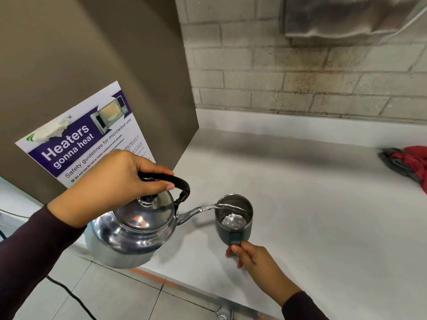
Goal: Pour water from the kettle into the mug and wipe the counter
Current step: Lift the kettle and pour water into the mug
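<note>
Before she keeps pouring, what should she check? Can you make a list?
1. Left hand grips the shiny steel kettle's black handle: ok.
2. Right hand steadies the dark grey metal mug by its handle: ok.
3. Water stream lands inside the mug: ok.
4. Mug far from full: ok.
5. White counter dry around the mug: cannot tell.
6. Red and grey cloth ready for wiping: ok.
</note>
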`<state>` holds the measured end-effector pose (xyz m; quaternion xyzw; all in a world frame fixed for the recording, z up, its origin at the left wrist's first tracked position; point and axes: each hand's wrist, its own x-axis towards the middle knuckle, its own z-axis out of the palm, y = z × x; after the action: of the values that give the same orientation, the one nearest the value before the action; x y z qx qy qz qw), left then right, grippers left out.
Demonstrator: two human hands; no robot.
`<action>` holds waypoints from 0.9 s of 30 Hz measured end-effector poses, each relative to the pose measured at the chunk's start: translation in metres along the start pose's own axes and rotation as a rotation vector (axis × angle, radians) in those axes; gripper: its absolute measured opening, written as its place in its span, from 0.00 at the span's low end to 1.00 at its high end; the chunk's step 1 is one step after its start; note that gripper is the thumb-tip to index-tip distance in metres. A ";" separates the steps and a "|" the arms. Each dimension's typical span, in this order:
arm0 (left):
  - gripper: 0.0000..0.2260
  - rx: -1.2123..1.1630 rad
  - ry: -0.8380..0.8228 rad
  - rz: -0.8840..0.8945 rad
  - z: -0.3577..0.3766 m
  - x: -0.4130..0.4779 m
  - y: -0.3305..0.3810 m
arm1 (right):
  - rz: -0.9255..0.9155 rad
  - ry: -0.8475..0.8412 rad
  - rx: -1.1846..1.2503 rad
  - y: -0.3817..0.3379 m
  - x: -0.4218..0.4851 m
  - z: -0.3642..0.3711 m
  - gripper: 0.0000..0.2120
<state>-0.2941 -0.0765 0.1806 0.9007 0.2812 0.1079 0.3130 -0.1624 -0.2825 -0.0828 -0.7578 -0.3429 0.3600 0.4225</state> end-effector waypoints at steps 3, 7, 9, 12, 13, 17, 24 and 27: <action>0.12 0.016 0.008 -0.007 -0.001 0.000 0.002 | 0.001 0.000 -0.005 -0.001 0.000 0.000 0.13; 0.14 0.054 -0.003 0.011 -0.004 -0.001 0.005 | 0.000 0.005 0.014 -0.001 -0.001 0.000 0.13; 0.14 0.056 -0.005 0.021 -0.006 -0.001 0.006 | -0.002 0.001 0.014 -0.002 -0.002 -0.001 0.12; 0.13 0.065 -0.019 0.030 -0.007 -0.001 0.007 | 0.002 -0.005 0.012 -0.004 -0.001 -0.001 0.12; 0.13 0.077 -0.027 0.032 -0.007 -0.002 0.008 | 0.002 -0.006 0.011 -0.004 -0.001 -0.001 0.13; 0.12 0.103 -0.036 0.028 -0.008 -0.001 0.007 | 0.000 -0.009 0.011 -0.003 -0.001 -0.001 0.13; 0.10 0.129 -0.042 0.025 -0.008 0.001 0.004 | 0.006 -0.010 0.023 -0.003 -0.001 -0.001 0.12; 0.10 0.139 -0.037 0.038 -0.008 0.001 0.003 | 0.005 -0.008 0.023 -0.003 -0.001 0.000 0.12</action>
<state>-0.2945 -0.0738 0.1893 0.9272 0.2651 0.0773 0.2530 -0.1634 -0.2822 -0.0793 -0.7523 -0.3387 0.3678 0.4290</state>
